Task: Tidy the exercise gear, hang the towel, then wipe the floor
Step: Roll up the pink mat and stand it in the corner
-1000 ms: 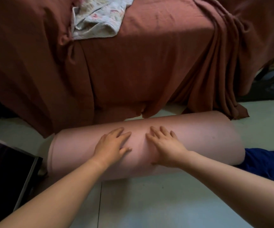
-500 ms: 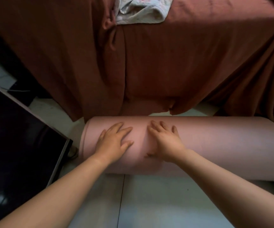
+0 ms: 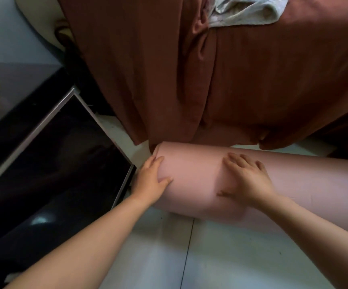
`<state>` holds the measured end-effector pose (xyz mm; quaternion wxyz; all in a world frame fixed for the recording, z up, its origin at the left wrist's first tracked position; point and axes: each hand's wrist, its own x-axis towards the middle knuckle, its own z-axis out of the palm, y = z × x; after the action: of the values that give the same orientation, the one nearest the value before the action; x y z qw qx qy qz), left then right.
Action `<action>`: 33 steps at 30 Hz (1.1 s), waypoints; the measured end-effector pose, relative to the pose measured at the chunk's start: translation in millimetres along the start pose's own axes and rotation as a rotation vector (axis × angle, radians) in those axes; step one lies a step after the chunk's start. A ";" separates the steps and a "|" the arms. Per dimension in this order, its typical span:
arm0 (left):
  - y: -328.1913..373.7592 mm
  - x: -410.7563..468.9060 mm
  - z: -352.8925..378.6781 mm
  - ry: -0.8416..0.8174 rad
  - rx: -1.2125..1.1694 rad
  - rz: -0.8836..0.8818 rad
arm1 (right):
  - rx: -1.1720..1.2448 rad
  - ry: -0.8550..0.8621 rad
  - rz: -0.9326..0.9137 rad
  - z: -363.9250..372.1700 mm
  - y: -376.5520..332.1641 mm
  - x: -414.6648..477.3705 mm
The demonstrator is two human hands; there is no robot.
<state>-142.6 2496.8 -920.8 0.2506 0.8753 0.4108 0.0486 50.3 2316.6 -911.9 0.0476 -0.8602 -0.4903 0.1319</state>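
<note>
Pink foam, your rolled mat (image 3: 194, 184) lies on the floor (image 3: 231, 257) from centre out to 3 o'clock, against the brown cover (image 3: 252, 80) at 12. Your left hand (image 3: 150, 180) cups its end, fingers straight. Your right hand (image 3: 246, 180) presses flat on top (neither really grips). Lift a palm and the roll may spring loose, though its free edge is hidden. The black cabinet (image 3: 54, 163) at 9 crowds your left knuckles.
</note>
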 end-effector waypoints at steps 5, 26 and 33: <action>-1.0 -1.4 0.2 0.022 -0.120 -0.080 | -0.017 0.014 -0.009 -0.8 0.8 -2.1; 21.5 -3.9 -20.6 0.199 -0.482 -0.234 | 0.036 0.078 0.014 -25.3 9.5 -26.2; 85.3 -6.5 -67.4 0.149 -0.512 -0.244 | 0.125 0.026 0.110 -81.8 13.8 -50.1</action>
<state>-107.3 2473.0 -820.6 0.4364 0.7216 0.5047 0.1845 59.9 2270.4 -827.1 0.1003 -0.8828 -0.4326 0.1533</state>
